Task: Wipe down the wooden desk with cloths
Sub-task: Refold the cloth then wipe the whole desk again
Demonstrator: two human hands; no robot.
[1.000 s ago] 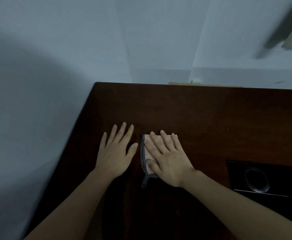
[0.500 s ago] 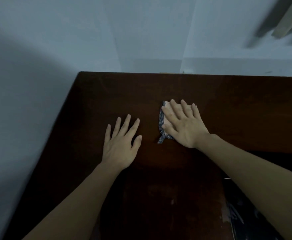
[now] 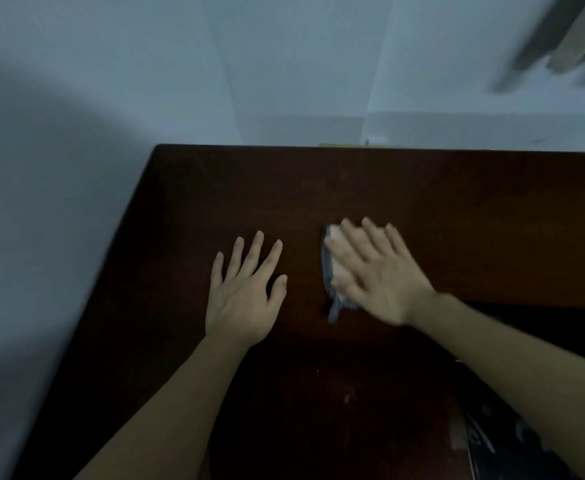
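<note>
The dark wooden desk point(image 3: 319, 188) fills the lower part of the head view, its left edge running diagonally. A small folded cloth point(image 3: 331, 271), pale with a dark patterned border, lies on the desk near the middle. My right hand point(image 3: 377, 271) presses flat on the cloth with straight fingers and covers most of it; the hand is blurred. My left hand point(image 3: 246, 292) rests flat on the bare wood to the left of the cloth, fingers spread, a short gap away from it.
Pale walls meet in a corner behind the desk's far edge. A dark object point(image 3: 526, 327) lies on the desk at the right, partly hidden by my right forearm. A blurred beige shape point(image 3: 575, 39) hangs at the top right.
My right hand slid the cloth away from me and to the right a second ago, then back towards me. My left hand has stayed flat on the wood.
</note>
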